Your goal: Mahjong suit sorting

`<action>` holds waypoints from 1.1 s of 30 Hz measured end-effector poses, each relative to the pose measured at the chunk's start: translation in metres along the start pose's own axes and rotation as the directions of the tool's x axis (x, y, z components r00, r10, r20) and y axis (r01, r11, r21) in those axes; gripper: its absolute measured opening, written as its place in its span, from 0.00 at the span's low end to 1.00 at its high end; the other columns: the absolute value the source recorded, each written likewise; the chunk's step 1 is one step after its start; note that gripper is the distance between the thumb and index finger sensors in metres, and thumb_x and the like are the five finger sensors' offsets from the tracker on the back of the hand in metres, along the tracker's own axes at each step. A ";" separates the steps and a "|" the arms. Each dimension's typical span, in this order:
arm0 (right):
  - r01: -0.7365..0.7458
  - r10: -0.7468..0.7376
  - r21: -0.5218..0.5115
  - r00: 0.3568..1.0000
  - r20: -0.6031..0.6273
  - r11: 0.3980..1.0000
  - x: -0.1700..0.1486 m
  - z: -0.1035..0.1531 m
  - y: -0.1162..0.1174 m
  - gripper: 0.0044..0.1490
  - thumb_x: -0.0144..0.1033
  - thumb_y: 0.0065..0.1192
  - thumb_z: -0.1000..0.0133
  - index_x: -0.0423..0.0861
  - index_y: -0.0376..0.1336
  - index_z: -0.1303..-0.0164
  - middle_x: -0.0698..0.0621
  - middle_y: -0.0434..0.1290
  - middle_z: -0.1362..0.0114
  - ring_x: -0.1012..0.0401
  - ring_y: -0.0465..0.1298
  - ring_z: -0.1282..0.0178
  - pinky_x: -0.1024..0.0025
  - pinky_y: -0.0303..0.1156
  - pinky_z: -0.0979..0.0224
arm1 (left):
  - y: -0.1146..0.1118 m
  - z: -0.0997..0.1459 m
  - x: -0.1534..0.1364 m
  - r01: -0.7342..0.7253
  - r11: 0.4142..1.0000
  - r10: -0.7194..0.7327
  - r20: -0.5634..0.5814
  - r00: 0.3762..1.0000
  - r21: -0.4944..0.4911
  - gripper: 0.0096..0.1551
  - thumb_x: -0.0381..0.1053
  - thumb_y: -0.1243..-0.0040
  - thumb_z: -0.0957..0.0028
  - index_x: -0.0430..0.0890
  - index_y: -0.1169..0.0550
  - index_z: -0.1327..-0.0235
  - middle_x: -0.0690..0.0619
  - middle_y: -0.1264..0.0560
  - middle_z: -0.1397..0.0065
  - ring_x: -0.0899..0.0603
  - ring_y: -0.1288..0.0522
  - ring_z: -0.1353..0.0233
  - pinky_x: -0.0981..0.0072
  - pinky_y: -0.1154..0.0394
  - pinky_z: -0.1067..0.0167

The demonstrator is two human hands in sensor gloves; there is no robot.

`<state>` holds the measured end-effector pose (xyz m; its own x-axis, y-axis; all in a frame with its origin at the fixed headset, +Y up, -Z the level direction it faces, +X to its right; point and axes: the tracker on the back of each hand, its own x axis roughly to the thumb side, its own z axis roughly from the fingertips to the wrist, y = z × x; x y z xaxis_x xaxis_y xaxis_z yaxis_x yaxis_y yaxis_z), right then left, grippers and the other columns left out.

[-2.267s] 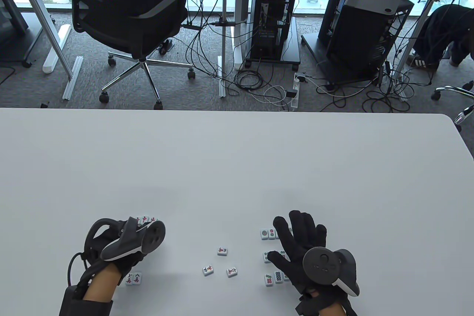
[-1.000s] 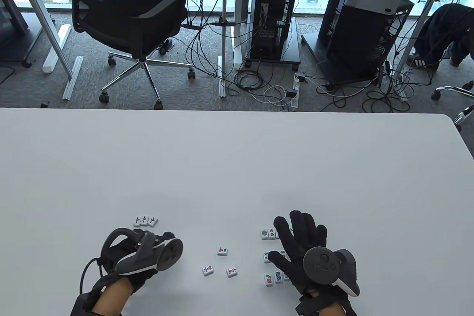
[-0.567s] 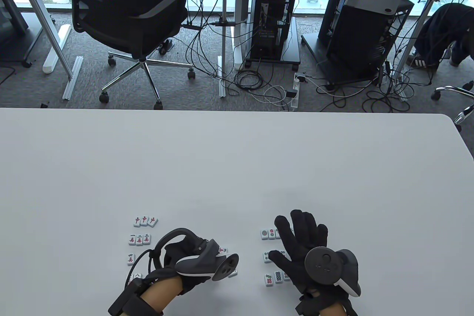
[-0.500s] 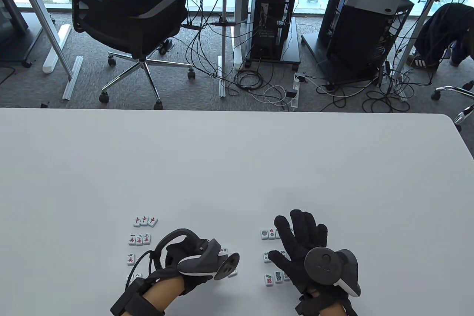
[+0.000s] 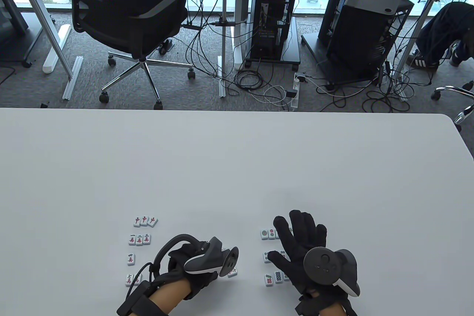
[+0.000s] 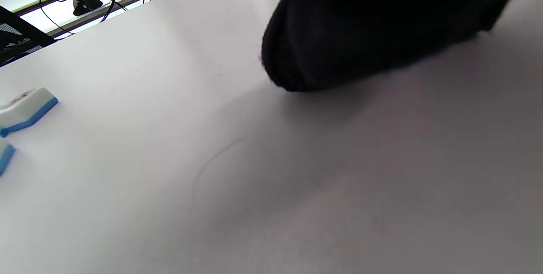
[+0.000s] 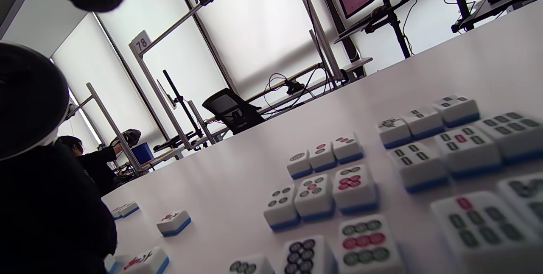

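Observation:
My left hand (image 5: 202, 262) is over the loose character tiles in the middle of the table; one loose tile (image 5: 232, 273) peeks out beside the tracker. Its fingers are hidden, and the left wrist view shows only the dark glove (image 6: 360, 32) close above the table. Sorted rows lie left of it: red-character tiles (image 5: 145, 221), a character row (image 5: 139, 239), a single tile (image 5: 131, 259) and a pair (image 5: 132, 279). My right hand (image 5: 300, 236) is spread flat over the dot tiles (image 5: 267, 234). The right wrist view shows the dot tiles (image 7: 314, 189) in rows and two loose tiles (image 7: 174, 222).
The white table (image 5: 237, 168) stretches far beyond the tiles. Tiles with green bar marks (image 7: 462, 142) lie in rows right of the dot tiles. A tile with a blue base (image 6: 26, 109) lies at the left edge of the left wrist view. Chairs and desks stand beyond the table.
My left hand has moved right from the sorted rows to the loose tiles in the middle, uncovering those rows. My right hand has not moved.

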<state>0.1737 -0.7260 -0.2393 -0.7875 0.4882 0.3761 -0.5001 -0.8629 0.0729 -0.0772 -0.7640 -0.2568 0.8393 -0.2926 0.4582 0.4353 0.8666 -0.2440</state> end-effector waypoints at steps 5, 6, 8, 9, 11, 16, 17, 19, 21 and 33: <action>-0.001 0.001 0.002 1.000 0.000 1.000 0.000 0.000 0.000 0.48 0.65 0.47 0.41 0.62 0.34 0.16 0.44 0.30 0.12 0.42 0.29 0.16 0.31 0.28 0.22 | 0.000 0.005 -0.005 0.001 1.000 -0.001 0.003 1.000 0.013 0.33 0.67 0.35 0.67 0.42 0.14 0.65 0.67 0.14 0.81 0.55 0.19 0.85 0.59 0.19 0.73; -0.001 0.001 0.001 1.000 0.000 1.000 0.000 0.000 0.000 0.49 0.65 0.47 0.41 0.62 0.34 0.16 0.44 0.30 0.12 0.42 0.29 0.16 0.31 0.28 0.22 | 0.000 0.006 -0.005 0.003 1.000 -0.003 -0.002 1.000 0.019 0.34 0.69 0.37 0.66 0.42 0.14 0.64 0.66 0.14 0.81 0.55 0.19 0.85 0.59 0.19 0.73; -0.001 0.001 0.001 1.000 0.000 1.000 0.000 0.000 0.000 0.48 0.65 0.47 0.41 0.62 0.34 0.16 0.44 0.30 0.12 0.42 0.29 0.16 0.31 0.28 0.22 | 0.001 0.009 -0.008 -0.013 1.000 0.013 -0.017 1.000 0.019 0.37 0.72 0.45 0.62 0.42 0.13 0.64 0.66 0.14 0.81 0.54 0.19 0.84 0.58 0.19 0.73; -0.001 0.001 0.001 1.000 0.000 1.000 0.000 0.000 0.000 0.49 0.65 0.47 0.41 0.62 0.34 0.16 0.44 0.30 0.12 0.42 0.29 0.16 0.31 0.28 0.22 | 0.002 0.009 -0.009 -0.020 1.000 0.021 -0.024 0.999 0.016 0.38 0.72 0.46 0.61 0.42 0.13 0.66 0.64 0.13 0.82 0.54 0.19 0.86 0.58 0.19 0.74; -0.001 0.001 0.002 1.000 0.000 1.000 0.000 0.000 0.000 0.49 0.65 0.47 0.41 0.62 0.34 0.16 0.44 0.30 0.12 0.42 0.29 0.16 0.31 0.28 0.22 | 0.002 0.009 -0.011 -0.047 0.999 0.046 -0.065 0.997 -0.017 0.38 0.72 0.49 0.60 0.41 0.12 0.70 0.65 0.14 0.86 0.54 0.20 0.88 0.59 0.19 0.77; -0.004 0.004 0.004 1.000 0.003 1.000 0.001 0.000 0.000 0.48 0.65 0.47 0.41 0.62 0.34 0.16 0.44 0.30 0.12 0.41 0.29 0.16 0.31 0.28 0.22 | 0.002 0.007 -0.012 -0.126 0.987 0.104 -0.192 0.976 -0.103 0.39 0.72 0.53 0.57 0.41 0.10 0.81 0.67 0.15 0.92 0.56 0.22 0.94 0.61 0.20 0.84; -0.004 0.004 0.004 1.000 0.003 1.000 0.001 0.000 0.000 0.48 0.65 0.47 0.41 0.62 0.34 0.16 0.44 0.30 0.12 0.42 0.29 0.16 0.31 0.28 0.22 | 0.001 0.006 -0.012 -0.136 0.985 0.112 -0.202 0.973 -0.110 0.39 0.71 0.53 0.57 0.41 0.10 0.83 0.67 0.15 0.93 0.56 0.22 0.95 0.61 0.20 0.85; -0.004 0.004 0.004 1.000 0.003 1.000 0.001 0.000 0.000 0.48 0.65 0.47 0.41 0.62 0.34 0.16 0.44 0.30 0.12 0.41 0.29 0.16 0.31 0.28 0.22 | -0.001 0.004 -0.012 -0.137 0.979 0.100 -0.232 0.968 -0.149 0.39 0.71 0.53 0.56 0.41 0.10 0.84 0.67 0.15 0.94 0.55 0.22 0.95 0.61 0.20 0.85; 0.001 -0.001 0.001 1.000 0.005 1.000 0.002 0.000 0.000 0.49 0.65 0.47 0.41 0.62 0.34 0.16 0.44 0.30 0.12 0.42 0.29 0.16 0.31 0.28 0.22 | -0.004 0.001 -0.011 -0.138 0.975 0.095 -0.236 0.967 -0.174 0.38 0.71 0.53 0.56 0.41 0.10 0.84 0.67 0.15 0.94 0.55 0.22 0.95 0.61 0.20 0.84; 0.001 -0.001 0.001 1.000 0.008 1.000 0.002 0.000 0.000 0.49 0.65 0.47 0.41 0.62 0.34 0.16 0.44 0.30 0.12 0.42 0.29 0.16 0.31 0.28 0.22 | -0.004 0.002 -0.010 -0.172 0.979 0.147 -0.210 0.967 -0.108 0.38 0.70 0.40 0.62 0.36 0.14 0.70 0.66 0.14 0.84 0.54 0.19 0.87 0.59 0.19 0.76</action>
<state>0.1720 -0.7254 -0.2383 -0.7840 0.4883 0.3833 -0.5008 -0.8624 0.0743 -0.0884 -0.7640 -0.2589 0.9437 -0.2401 0.2277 0.3166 0.8553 -0.4101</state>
